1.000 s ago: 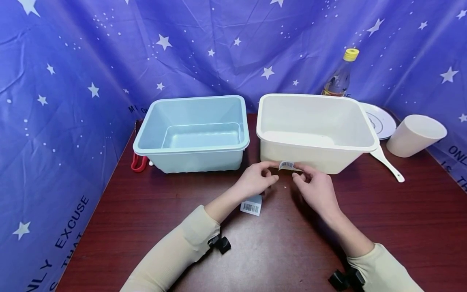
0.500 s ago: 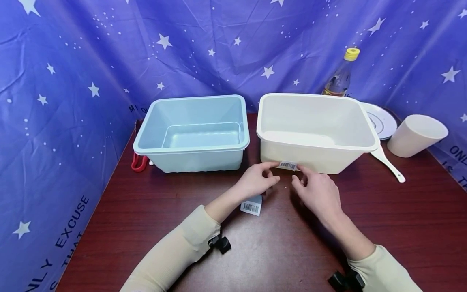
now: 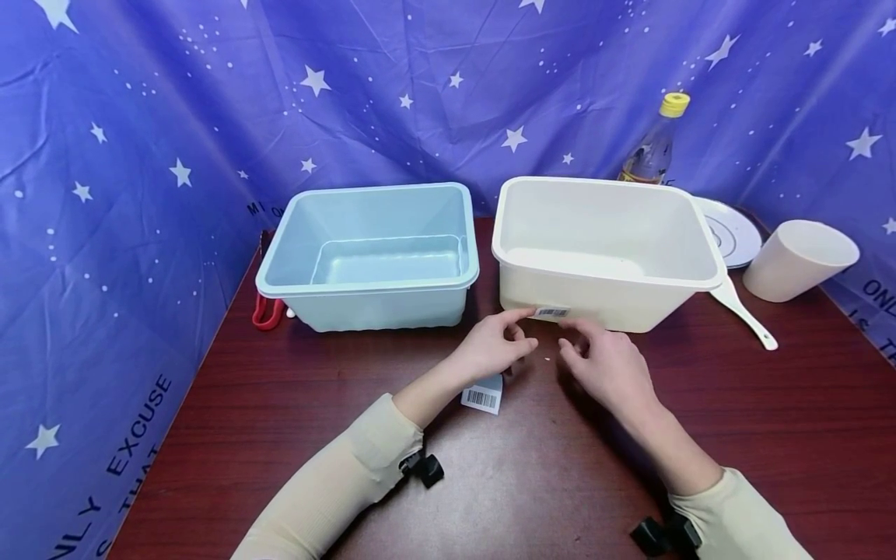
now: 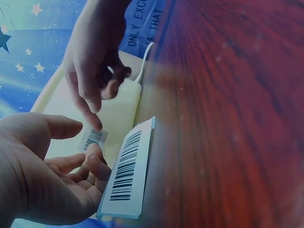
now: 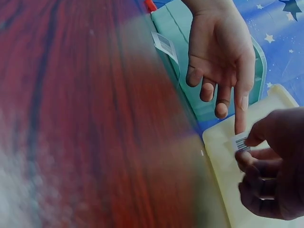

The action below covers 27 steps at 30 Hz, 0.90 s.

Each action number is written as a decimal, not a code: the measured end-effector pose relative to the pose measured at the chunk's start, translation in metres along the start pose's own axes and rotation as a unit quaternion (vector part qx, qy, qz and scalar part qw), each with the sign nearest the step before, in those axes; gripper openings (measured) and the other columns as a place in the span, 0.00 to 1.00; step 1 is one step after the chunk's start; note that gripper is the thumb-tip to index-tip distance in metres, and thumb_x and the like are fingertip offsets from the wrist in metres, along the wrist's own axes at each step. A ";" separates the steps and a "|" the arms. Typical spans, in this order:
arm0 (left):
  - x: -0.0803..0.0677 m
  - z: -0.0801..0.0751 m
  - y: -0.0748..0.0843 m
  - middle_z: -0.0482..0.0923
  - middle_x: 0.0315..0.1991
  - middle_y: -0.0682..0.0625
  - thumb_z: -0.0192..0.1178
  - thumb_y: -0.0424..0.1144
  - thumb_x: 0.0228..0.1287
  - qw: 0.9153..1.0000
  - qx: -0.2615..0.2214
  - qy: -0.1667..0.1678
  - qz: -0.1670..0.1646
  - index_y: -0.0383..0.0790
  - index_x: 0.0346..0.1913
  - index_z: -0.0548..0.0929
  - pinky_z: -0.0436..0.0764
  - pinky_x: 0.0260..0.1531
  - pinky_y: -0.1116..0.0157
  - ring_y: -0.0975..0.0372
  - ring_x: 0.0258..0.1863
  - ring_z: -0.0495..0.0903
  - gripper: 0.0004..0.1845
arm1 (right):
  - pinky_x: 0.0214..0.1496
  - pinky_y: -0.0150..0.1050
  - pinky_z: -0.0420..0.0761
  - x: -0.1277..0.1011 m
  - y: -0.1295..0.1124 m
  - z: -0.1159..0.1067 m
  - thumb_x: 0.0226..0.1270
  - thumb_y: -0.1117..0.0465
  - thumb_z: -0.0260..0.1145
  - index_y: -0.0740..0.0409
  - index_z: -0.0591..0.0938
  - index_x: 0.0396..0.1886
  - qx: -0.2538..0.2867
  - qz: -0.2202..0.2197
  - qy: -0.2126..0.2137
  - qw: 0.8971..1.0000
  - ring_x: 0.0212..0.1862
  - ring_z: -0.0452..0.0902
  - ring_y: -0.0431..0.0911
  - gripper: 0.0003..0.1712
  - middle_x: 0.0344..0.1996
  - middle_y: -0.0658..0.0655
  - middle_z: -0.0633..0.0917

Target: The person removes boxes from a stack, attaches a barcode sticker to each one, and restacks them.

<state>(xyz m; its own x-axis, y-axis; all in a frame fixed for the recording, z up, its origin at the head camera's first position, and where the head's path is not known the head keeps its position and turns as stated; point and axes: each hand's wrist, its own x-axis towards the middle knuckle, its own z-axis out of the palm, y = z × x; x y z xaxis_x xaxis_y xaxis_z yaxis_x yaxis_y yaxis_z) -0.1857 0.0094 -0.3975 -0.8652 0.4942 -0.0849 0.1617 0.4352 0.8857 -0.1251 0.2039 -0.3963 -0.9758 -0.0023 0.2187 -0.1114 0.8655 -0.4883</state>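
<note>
A small barcode sticker (image 3: 552, 312) lies flat on the lower front wall of the cream plastic bin (image 3: 521, 288). My left hand (image 3: 490, 348) touches the sticker's left end with its extended index finger; its other fingers are loosely bent. At the opposite end, the index finger of my right hand (image 3: 610, 367) touches the sticker's lower right edge, thumb held apart. The right wrist view also shows both index fingers at the sticker (image 5: 241, 142). Below my left hand, a backing sheet with another barcode label (image 3: 481, 397) lies on the table, partly curled up in the left wrist view.
To the left stands a light blue bin (image 3: 378, 311), with a red-handled item (image 3: 267, 313) beside it. Right of the cream bin are a plate (image 3: 735, 233), a white utensil handle (image 3: 745, 315) and a beige cup (image 3: 791, 264). A yellow-capped bottle (image 3: 649, 152) stands behind.
The sticker, curled at its right end a second ago, now lies flat against the bin. My right index finger has shifted slightly down and left. The left hand has hardly moved.
</note>
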 end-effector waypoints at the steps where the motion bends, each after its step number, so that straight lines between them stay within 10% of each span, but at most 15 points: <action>1: 0.000 0.000 0.000 0.77 0.30 0.56 0.65 0.39 0.68 1.000 -0.002 -0.001 -0.001 0.45 0.71 0.74 0.77 0.39 0.70 0.66 0.20 0.77 0.29 | 0.23 0.45 0.74 0.001 0.001 0.001 0.69 0.57 0.64 0.53 0.81 0.60 0.013 0.001 -0.017 1.000 0.19 0.75 0.41 0.21 0.16 0.43 0.78; 10: -0.001 0.000 0.001 0.78 0.31 0.54 0.65 0.38 0.68 1.000 -0.025 -0.011 -0.010 0.45 0.74 0.71 0.80 0.27 0.68 0.59 0.20 0.79 0.31 | 0.30 0.41 0.75 0.004 0.007 0.008 0.71 0.60 0.64 0.55 0.72 0.71 0.100 0.021 -0.079 0.992 0.17 0.77 0.41 0.29 0.18 0.48 0.80; 27: -0.005 -0.002 0.009 0.82 0.30 0.60 0.63 0.42 0.71 0.992 0.119 -0.044 0.023 0.40 0.79 0.57 0.77 0.41 0.71 0.69 0.19 0.80 0.39 | 0.30 0.38 0.75 0.006 0.009 0.014 0.73 0.60 0.65 0.50 0.71 0.73 0.156 0.015 -0.088 0.984 0.20 0.77 0.43 0.30 0.19 0.52 0.82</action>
<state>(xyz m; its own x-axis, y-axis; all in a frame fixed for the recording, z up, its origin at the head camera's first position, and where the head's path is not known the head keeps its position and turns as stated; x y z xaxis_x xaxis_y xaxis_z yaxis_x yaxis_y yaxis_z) -0.1807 0.0090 -0.3883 -0.8109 0.5774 -0.0954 0.3172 0.5706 0.7575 -0.1345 0.2052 -0.4111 -0.9938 -0.0901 0.0645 -0.1084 0.6708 -0.7336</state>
